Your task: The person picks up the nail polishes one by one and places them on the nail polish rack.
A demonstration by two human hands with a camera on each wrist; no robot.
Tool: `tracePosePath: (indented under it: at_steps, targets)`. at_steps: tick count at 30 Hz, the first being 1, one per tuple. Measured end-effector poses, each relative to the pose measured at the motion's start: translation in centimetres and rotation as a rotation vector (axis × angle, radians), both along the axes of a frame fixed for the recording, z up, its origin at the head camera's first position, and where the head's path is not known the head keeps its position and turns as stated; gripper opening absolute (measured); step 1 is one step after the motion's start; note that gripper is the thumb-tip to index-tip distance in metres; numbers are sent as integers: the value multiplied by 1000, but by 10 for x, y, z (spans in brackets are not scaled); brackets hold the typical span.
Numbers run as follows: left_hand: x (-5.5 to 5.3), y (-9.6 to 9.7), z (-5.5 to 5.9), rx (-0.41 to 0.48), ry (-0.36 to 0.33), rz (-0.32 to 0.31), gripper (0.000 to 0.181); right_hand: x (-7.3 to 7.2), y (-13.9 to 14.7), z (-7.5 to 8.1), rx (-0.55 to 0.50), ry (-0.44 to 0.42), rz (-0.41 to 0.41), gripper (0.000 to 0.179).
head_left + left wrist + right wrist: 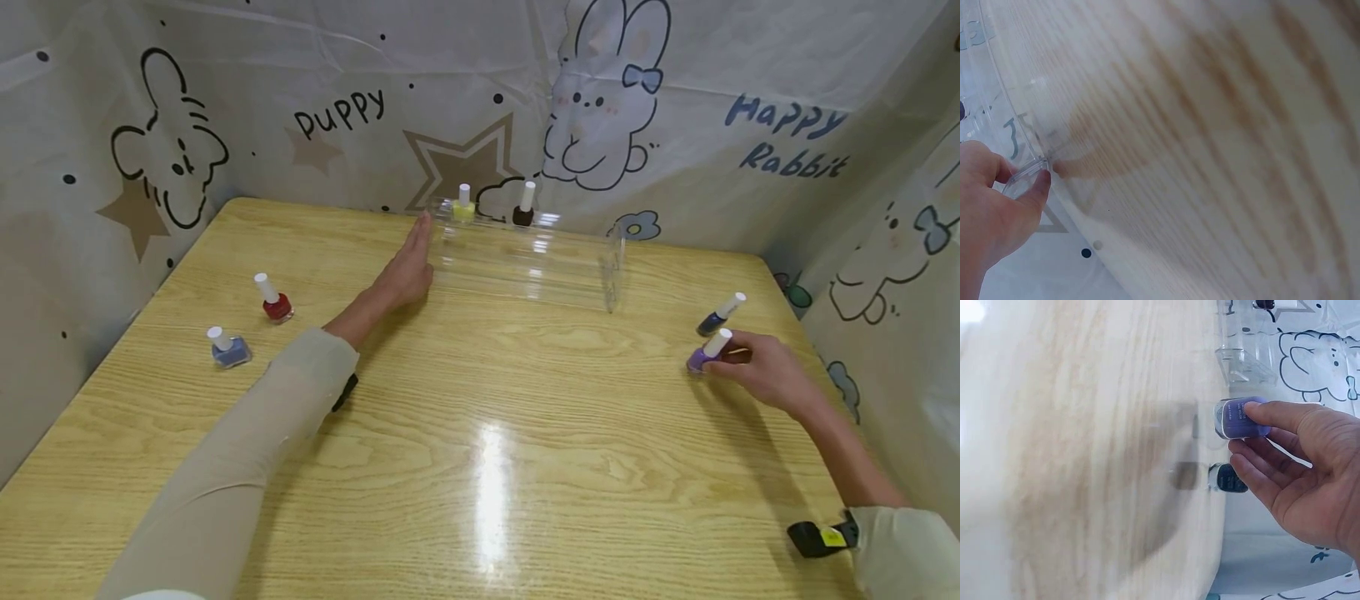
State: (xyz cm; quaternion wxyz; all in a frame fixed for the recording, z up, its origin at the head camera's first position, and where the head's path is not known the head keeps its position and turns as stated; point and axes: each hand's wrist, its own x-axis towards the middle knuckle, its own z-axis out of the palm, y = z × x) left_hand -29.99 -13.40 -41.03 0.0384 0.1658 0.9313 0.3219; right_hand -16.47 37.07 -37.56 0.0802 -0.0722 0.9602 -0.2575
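My right hand [772, 375] pinches a purple nail polish bottle [701, 359] with a white cap, tilted, over the right side of the table. In the right wrist view the thumb lies on the purple bottle's [1244, 417] labelled face. Just behind it stands a dark blue nail polish bottle [712, 322]. With thumb and fingers on either side, my left hand [405, 271] holds the left end of a clear acrylic rack [525, 271]; the left wrist view shows the rack's edge [1029, 170] between them. Yellow [463, 210] and dark brown [523, 216] polish bottles stand on its upper tier.
On the left of the wooden table [420, 467] are a red polish bottle [277, 307] and a grey-blue one [231, 352]. A printed cloth [465, 50] hangs behind the table and along both sides.
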Motion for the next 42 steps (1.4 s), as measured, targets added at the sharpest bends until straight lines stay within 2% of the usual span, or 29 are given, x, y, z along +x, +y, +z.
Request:
tracePosePath:
  at_steps: [7, 15, 24, 34, 42]
  targets:
    - [1, -1, 1, 12, -11, 14, 80, -13, -20, 14, 12, 42, -5, 41]
    - [2, -2, -1, 25, -21, 18, 79, -32, -49, 25, -35, 111, -3, 43]
    - [4, -3, -1, 20, -22, 15, 80, -61, -75, 34, -110, 179, -59, 44]
    - [2, -3, 2, 22, -21, 16, 81, -97, -93, 45, -183, 282, -56, 40]
    - [3, -1, 3, 31, -15, -1, 81, -124, -113, 53, -208, 294, -82, 35]
